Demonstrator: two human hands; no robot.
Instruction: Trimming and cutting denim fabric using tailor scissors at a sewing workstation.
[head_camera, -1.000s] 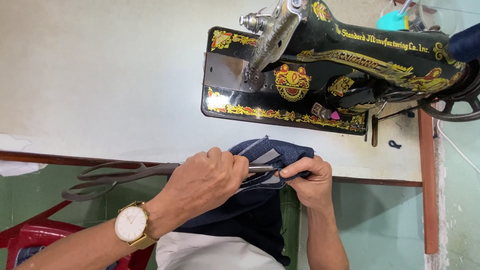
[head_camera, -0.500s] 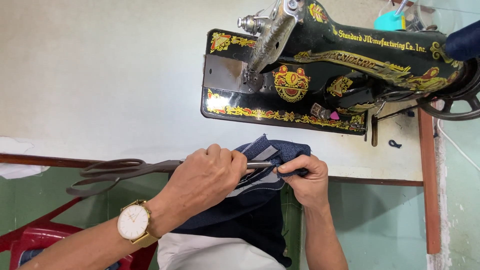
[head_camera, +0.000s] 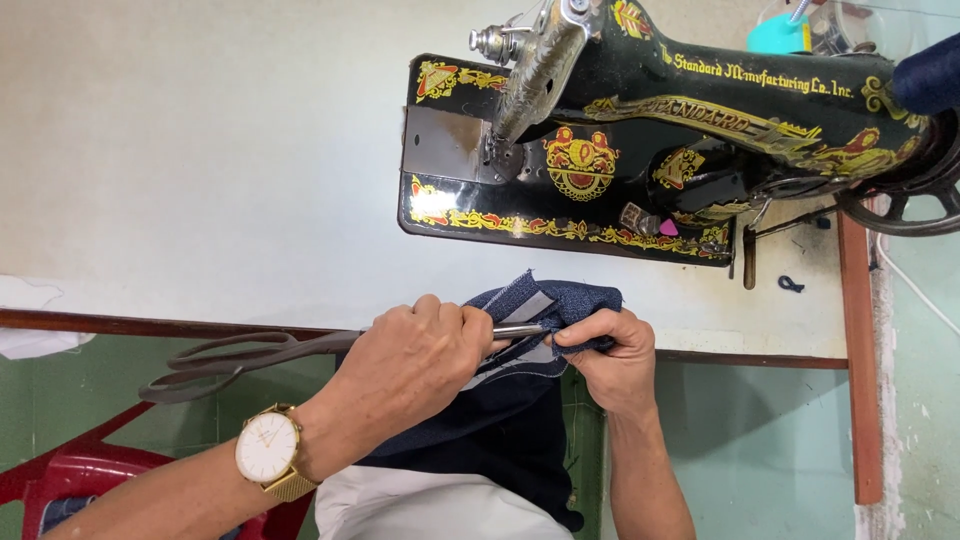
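No packages or screens (nor labels)

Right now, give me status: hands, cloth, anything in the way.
Left hand gripping large scissors near the blades. Right hand pinching dark blue cloth at the table edge. Blade tip at the fabric fold. Sewing machine behind, apart.

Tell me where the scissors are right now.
Head view, lower left: the scissors lie along the table's front edge, gripped by the left hand, blades against the denim fabric.

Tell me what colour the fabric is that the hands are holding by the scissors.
Dark navy blue fabric, seen in the head view, the only one.
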